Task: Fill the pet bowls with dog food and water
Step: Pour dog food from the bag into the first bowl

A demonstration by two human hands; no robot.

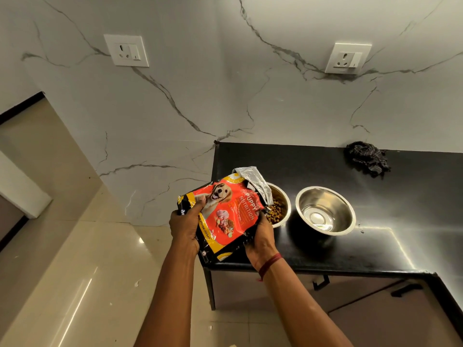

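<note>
A red and yellow dog food bag (pixel 225 216) with a puppy picture is held tilted over the counter's left end. My left hand (pixel 184 225) grips its bottom left corner. My right hand (pixel 260 236) holds its lower right edge from beneath. The bag's torn silver mouth points into a steel bowl (pixel 284 209) that holds brown kibble (pixel 275 211), partly hidden by the bag. To the right stands a second steel bowl (pixel 325 210); it looks shiny inside, and I cannot tell whether it holds water.
The black counter (pixel 375 246) runs right along a marble wall. A dark checked cloth (pixel 367 157) lies crumpled at the back. Two wall sockets (pixel 126 50) sit above. Cabinet doors with black handles (pixel 406 289) are below. Beige tiled floor lies to the left.
</note>
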